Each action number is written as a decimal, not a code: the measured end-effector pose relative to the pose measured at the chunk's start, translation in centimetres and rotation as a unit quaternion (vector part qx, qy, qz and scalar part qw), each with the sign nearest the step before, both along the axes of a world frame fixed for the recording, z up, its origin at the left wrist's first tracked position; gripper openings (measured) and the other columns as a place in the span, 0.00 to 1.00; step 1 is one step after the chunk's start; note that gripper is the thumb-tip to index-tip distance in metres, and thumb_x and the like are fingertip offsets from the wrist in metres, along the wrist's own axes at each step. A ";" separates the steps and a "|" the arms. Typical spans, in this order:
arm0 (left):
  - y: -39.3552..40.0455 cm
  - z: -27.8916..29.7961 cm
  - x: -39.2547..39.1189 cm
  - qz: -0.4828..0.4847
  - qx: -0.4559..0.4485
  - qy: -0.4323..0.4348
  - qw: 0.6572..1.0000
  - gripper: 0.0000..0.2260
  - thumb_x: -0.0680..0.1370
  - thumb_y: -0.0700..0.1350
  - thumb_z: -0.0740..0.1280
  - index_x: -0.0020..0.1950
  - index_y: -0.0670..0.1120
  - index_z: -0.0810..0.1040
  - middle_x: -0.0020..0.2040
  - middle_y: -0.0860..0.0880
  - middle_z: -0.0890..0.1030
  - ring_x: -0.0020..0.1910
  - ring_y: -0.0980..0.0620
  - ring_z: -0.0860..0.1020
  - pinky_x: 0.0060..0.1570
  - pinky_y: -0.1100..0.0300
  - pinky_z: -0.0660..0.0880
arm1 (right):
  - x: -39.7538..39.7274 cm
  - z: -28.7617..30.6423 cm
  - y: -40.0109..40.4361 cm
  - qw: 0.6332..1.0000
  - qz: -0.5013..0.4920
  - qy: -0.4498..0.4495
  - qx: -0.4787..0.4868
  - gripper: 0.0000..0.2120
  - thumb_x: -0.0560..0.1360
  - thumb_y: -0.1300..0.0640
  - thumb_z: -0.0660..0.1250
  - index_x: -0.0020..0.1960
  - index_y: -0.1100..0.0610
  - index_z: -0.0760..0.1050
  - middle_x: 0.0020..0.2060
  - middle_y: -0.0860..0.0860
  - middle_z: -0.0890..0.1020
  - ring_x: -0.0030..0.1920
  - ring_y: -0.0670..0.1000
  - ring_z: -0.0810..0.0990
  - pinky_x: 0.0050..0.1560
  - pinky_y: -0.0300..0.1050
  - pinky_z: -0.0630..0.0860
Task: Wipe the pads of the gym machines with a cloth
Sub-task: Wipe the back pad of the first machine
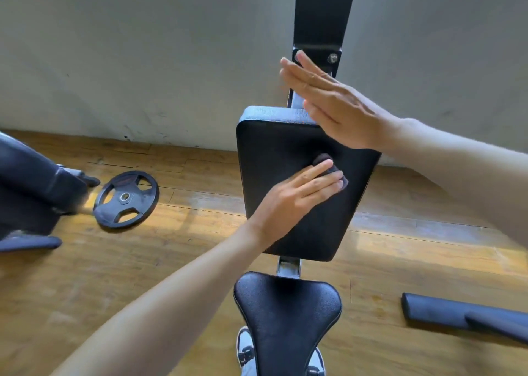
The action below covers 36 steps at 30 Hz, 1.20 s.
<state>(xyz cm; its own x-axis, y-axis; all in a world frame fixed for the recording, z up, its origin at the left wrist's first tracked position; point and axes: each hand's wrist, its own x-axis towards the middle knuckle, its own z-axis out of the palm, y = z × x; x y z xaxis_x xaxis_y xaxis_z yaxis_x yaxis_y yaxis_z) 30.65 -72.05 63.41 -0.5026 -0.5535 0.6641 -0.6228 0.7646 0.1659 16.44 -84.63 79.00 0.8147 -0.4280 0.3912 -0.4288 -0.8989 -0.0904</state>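
Observation:
A black padded rest (265,158) stands tilted on a metal post in the middle of the view. My left hand (294,198) lies flat on its face with straight fingers, pressing a small dark cloth (333,170) against the pad; most of the cloth is hidden under the fingers. My right hand (334,104) hovers flat and straight-fingered above the pad's upper right corner, holding nothing. Below the pad sits a black saddle-shaped seat (285,315).
A black weight plate (125,198) lies on the wooden floor at the left, beside a dark machine base (34,190). A long black pad (463,315) lies at the lower right. A grey wall runs behind. My shoes (245,350) show beneath the seat.

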 end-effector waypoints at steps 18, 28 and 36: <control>-6.7 8.0 1.9 0.064 0.147 -0.007 0.987 0.33 0.79 0.51 0.70 0.81 0.44 0.63 0.81 0.47 0.66 0.82 0.49 0.57 0.81 0.48 0.56 | -1.5 -3.2 8.5 0.899 -0.355 -0.174 0.189 0.30 0.84 0.59 0.61 0.83 0.58 0.54 0.82 0.52 0.57 0.82 0.48 0.51 0.81 0.45 0.51; -8.0 7.2 5.1 0.149 0.109 -0.086 0.979 0.34 0.80 0.58 0.57 0.80 0.40 0.64 0.80 0.43 0.67 0.81 0.44 0.61 0.81 0.47 0.54 | 7.6 -5.3 10.0 0.822 -0.509 -0.205 0.151 0.30 0.84 0.49 0.61 0.82 0.59 0.58 0.81 0.58 0.60 0.83 0.55 0.53 0.78 0.43 0.49; -8.5 5.1 6.0 0.179 -0.056 -0.184 0.965 0.40 0.78 0.68 0.59 0.81 0.43 0.63 0.81 0.46 0.65 0.80 0.46 0.61 0.80 0.46 0.56 | 6.5 -8.8 9.0 0.837 -0.503 -0.216 -0.013 0.24 0.80 0.61 0.70 0.75 0.61 0.72 0.72 0.59 0.76 0.76 0.58 0.70 0.72 0.55 0.73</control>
<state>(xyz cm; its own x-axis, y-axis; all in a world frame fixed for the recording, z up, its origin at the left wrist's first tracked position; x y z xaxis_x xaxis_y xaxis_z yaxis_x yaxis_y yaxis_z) 36.68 -80.55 68.54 -0.5048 -0.6702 0.5440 -0.8518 0.4889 -0.1881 22.98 -75.66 70.24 -0.1726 -0.7994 0.5754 -0.9020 -0.1064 -0.4183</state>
